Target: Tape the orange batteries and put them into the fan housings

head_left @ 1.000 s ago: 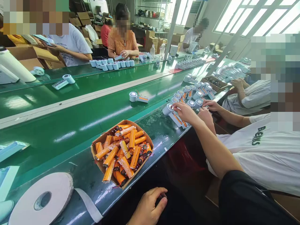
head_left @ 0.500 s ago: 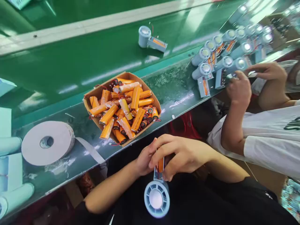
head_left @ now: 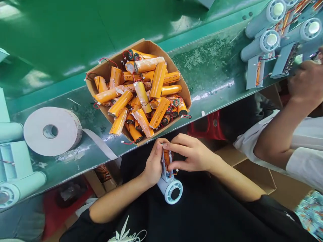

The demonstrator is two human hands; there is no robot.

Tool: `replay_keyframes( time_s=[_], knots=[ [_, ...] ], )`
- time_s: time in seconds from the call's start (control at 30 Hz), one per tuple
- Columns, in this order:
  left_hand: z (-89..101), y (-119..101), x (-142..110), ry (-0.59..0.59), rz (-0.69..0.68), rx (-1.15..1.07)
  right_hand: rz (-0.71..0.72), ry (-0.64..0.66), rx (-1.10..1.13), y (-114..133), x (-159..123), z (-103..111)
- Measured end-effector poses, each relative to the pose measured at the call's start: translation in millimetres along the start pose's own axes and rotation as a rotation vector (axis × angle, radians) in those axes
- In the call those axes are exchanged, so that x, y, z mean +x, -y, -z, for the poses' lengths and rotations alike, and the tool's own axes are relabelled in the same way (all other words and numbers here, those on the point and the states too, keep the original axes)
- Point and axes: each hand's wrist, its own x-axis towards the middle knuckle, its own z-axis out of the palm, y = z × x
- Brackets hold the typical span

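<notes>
Just off the near edge of the worktop [head_left: 207,57], beside the cardboard box [head_left: 186,92], the blue housing [head_left: 164,185] is gripped by the curled left hand [head_left: 153,165] and pinched by the right hand [head_left: 195,154], an orange cell [head_left: 167,157] seated inside, the handle uncovered.

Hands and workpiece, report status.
Left hand and right hand both on blue housing, orange cell seated in its handle. Held off the bench, near the carton of cells. No obstruction visible.
</notes>
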Motion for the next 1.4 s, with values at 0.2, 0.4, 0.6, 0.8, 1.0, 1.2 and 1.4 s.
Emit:
replay_keyframes(
  time_s=[0.2, 0.4, 0.6, 0.8, 1.0, 1.2, 1.4],
  knots=[
    [-0.7, 4, -2, 0.007, -0.046, -0.023, 0.061, -0.214, 0.023, 0, -1, -16],
    [0.9, 14, -16, 0.074, 0.118, -0.291, -0.138, -0.426, 0.394, 21, -1, -46],
    [-4.0, 16, -29, -0.082, 0.158, -0.389, -0.499, -0.639, 0.649, 47, 0, -68],
    [-9.3, 12, -32, -0.160, 0.106, -0.395, -0.441, -0.694, 0.632, 58, 0, -76],
    [-6.1, 16, -42, -0.227, 0.023, -0.328, -0.290, -0.662, 0.524, 61, 0, -78],
    [-5.9, 19, -43, -0.250, 0.023, -0.343, -0.278, -0.646, 0.535, 61, -4, -82],
    [-7.0, 20, -44, -0.284, 0.030, -0.313, -0.267, -0.647, 0.530, 60, -8, -85]
  ],
)
